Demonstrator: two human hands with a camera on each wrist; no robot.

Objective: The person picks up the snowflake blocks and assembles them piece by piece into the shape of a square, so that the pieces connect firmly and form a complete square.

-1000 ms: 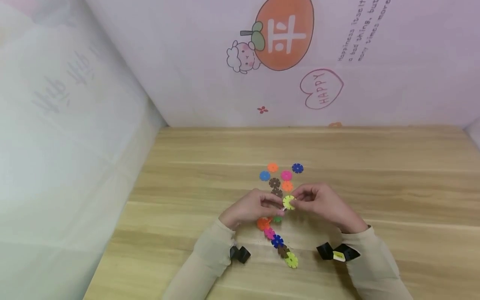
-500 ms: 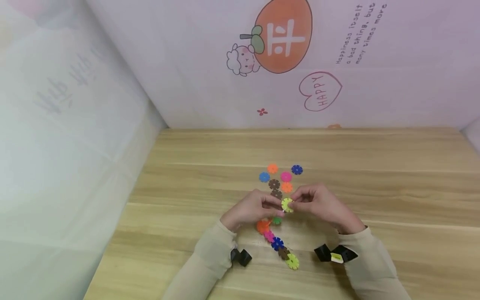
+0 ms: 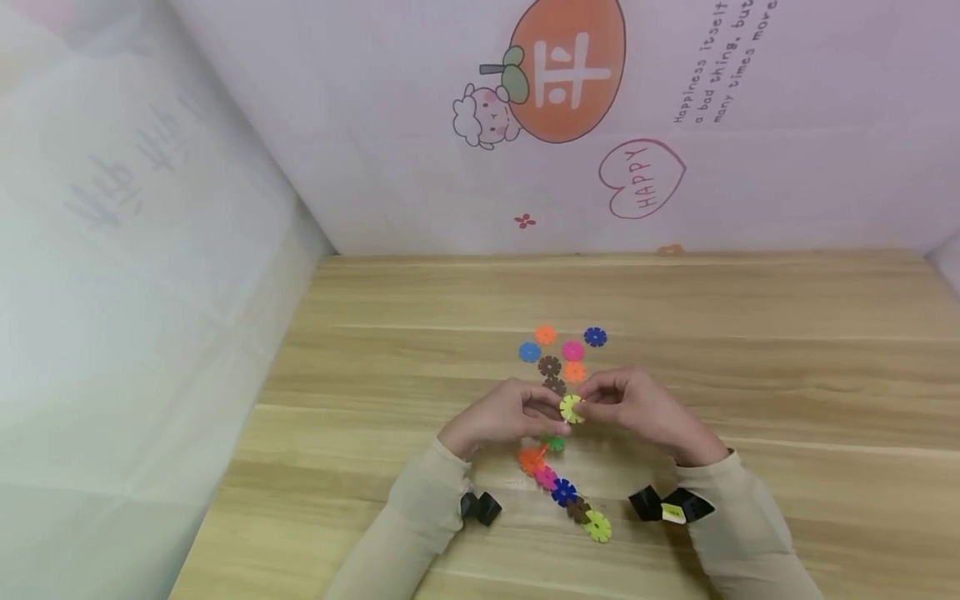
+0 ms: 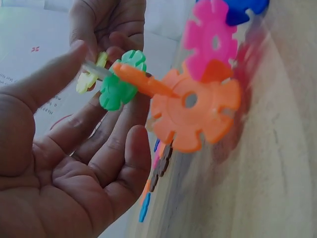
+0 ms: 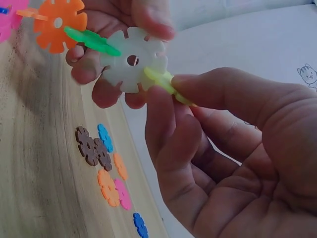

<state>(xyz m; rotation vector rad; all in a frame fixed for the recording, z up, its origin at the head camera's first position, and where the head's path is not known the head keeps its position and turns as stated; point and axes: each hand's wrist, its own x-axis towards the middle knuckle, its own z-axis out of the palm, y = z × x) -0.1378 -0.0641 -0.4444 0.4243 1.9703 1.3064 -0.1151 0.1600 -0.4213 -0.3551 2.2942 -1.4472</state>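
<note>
Notched plastic discs form a chain below my left hand point(image 3: 498, 414), which pinches a whitish disc point(image 5: 116, 69) at its upper end between thumb and fingers. A green disc point(image 4: 113, 93) joins that one, followed by orange discs point(image 4: 198, 131), a pink disc point(image 4: 203, 44), a dark blue disc point(image 3: 564, 492), a brown disc point(image 3: 577, 510) and a yellow disc point(image 3: 597, 527) at the lower end. Between thumb and fingertips, my right hand point(image 3: 637, 412) pinches another yellow disc point(image 3: 570, 408); its edge meets the whitish disc's rim. How deep they interlock, I cannot tell.
Beyond the hands, loose discs lie on the wooden table point(image 3: 787, 350): brown ones point(image 3: 550, 366), orange ones point(image 3: 546, 334), a light blue one point(image 3: 529, 352), a pink one point(image 3: 573, 351) and a dark blue one point(image 3: 596, 337). A printed cloth wall point(image 3: 405, 167) stands behind.
The lower end of the chain has swung a little to the right. My right hand has shifted its yellow disc slightly left, closer to my left hand. The loose discs stay in place.
</note>
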